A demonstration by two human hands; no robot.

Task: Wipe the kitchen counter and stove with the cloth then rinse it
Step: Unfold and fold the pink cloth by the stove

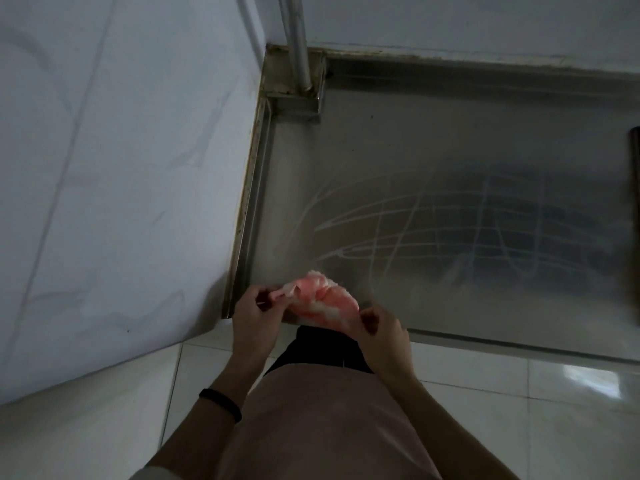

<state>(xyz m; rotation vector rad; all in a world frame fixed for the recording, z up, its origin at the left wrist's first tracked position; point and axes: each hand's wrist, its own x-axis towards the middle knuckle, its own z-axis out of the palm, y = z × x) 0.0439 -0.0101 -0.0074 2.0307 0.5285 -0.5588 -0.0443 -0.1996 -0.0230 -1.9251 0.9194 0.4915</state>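
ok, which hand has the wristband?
The left hand: a dark band circles its forearm just above the wrist. The right hand has a bare wrist. Both grip the pink cloth at the counter's front edge.

You have one view only, from the wide-angle camera on your head, which looks steeply down and forward over your own torso to the steel tabletop (pixel 450 188) and the tiled floor (pixel 519 410) below its near edge. It sits close enough that your forearms enter from the bottom edge, while the wall (pixel 121 168) fills the left side and the tabletop's back corner lies near the top.
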